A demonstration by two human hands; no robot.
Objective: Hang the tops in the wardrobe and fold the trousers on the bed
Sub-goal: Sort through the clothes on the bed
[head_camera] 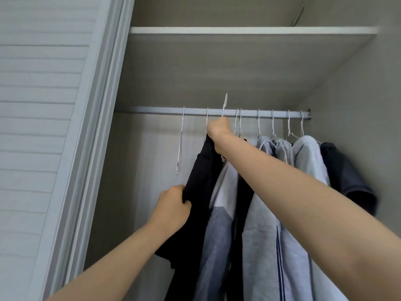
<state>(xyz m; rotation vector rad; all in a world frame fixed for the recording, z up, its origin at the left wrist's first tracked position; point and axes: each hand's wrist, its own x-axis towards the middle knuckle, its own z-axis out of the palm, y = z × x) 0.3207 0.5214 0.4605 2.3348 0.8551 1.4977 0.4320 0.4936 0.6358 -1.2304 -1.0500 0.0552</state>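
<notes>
Looking up into an open wardrobe (238, 72), the right hand (219, 129) reaches to the rail (152, 110) with its grip closed round the neck of a hanger (225, 104) whose hook pokes up in front of the rail. A dark top (199, 181) hangs down from that hanger, left of the shirts — the left hand (173, 205), lower down, pinches the top's left edge in a closed grip. To the right, several pale blue shirts (303, 159) and a dark tee (345, 172) hang on the rail, and an empty hanger (180, 140) hangs just left of the right hand.
</notes>
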